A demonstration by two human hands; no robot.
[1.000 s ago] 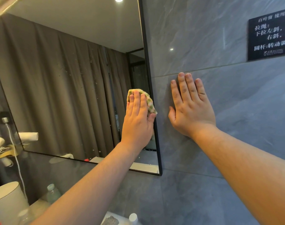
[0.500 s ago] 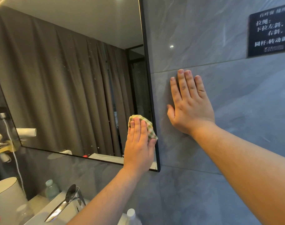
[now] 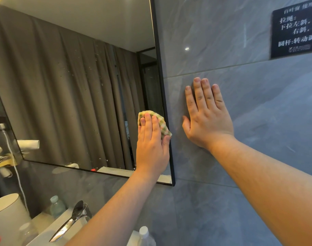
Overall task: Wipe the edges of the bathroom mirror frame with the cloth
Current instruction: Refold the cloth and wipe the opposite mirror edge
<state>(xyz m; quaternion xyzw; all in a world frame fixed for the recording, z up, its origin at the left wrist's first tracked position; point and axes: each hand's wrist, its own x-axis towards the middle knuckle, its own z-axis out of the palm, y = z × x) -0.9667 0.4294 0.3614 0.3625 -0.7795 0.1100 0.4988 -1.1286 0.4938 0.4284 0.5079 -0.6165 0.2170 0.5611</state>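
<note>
A black-framed mirror hangs on a grey tiled wall, and its right frame edge (image 3: 159, 68) runs down to the lower right corner. A yellow-green checked cloth (image 3: 163, 125) lies against the glass right at that edge. My left hand (image 3: 151, 150) presses the cloth flat with straight fingers, its thumb beside the frame. My right hand (image 3: 206, 119) rests flat and spread on the wall tile just right of the frame, holding nothing. Water spots dot the glass.
A black sign (image 3: 295, 31) with white text is on the wall at upper right. Below are a chrome faucet (image 3: 71, 221), a small bottle (image 3: 56, 206), a white-capped bottle (image 3: 144, 235), a white container (image 3: 7, 213) and a white cable (image 3: 13, 157).
My left hand slid the cloth down along the right frame edge, then back up a little. My right hand stayed flat on the wall.
</note>
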